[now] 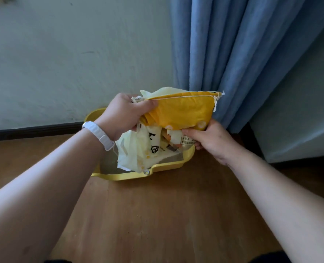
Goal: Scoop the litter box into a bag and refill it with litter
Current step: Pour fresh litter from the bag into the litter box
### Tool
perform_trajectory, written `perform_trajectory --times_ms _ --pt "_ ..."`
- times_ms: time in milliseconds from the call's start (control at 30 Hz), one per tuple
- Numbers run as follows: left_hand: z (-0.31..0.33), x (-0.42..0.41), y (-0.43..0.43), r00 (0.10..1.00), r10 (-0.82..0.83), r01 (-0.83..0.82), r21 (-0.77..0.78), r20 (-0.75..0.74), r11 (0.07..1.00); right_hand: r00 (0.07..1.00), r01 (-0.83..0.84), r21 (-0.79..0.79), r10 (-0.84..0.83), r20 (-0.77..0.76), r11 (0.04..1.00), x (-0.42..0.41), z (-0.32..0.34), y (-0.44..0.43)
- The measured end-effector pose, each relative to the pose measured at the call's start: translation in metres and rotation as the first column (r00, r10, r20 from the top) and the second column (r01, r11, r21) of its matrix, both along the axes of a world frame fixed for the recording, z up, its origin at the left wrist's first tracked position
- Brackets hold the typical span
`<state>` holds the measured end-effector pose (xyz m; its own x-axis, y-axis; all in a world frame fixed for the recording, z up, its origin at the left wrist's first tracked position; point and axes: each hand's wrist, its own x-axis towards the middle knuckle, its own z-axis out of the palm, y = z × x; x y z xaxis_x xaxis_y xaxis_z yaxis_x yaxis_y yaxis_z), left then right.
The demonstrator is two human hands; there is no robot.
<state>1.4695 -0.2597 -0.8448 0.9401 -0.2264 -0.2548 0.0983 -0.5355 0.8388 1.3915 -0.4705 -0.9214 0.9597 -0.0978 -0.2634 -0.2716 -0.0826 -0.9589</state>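
Observation:
A yellow and white litter bag (180,112) is held upside down over the yellow litter box (136,176), its stitched bottom seam on top and its mouth hanging down into the box. My left hand (123,114), with a white wristband, grips the bag's upper left corner. My right hand (208,139) pinches the bag's lower right side. The box stands on the wooden floor against the wall. Grey litter shows on the box's floor beside the bag. Most of the box's inside is hidden by the bag.
A blue curtain (233,54) hangs just behind and to the right of the box. A pale wall (62,63) with a dark skirting board runs behind it. Wooden floor (166,215) stretches in front of the box.

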Motion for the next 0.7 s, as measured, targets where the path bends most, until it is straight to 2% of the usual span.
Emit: perform_trajectory --times_ms 100,267,333,467,700 --pt "0.007 0.011 -0.002 0.999 -0.034 0.034 0.047 0.014 0.998 0.996 0.042 -0.030 -0.040 0.084 0.999 0.008 -0.002 0.001" --pt "-0.002 0.023 0.005 0.979 -0.192 0.167 0.268 0.070 0.949 0.990 0.074 -0.109 -0.060 0.126 0.991 0.016 -0.011 0.001" --pt "-0.010 0.023 0.003 0.964 -0.255 0.223 0.302 0.070 0.927 0.987 0.091 -0.163 -0.068 0.142 0.982 0.015 -0.012 -0.002" --pt "-0.027 0.029 0.001 0.947 -0.315 0.300 0.179 0.061 0.937 0.980 0.151 -0.275 -0.108 0.166 0.950 0.012 -0.006 -0.009" --pt "-0.039 0.044 -0.009 0.920 -0.373 0.381 -0.052 0.120 0.923 0.955 0.268 -0.484 -0.162 0.250 0.833 0.010 0.022 -0.017"
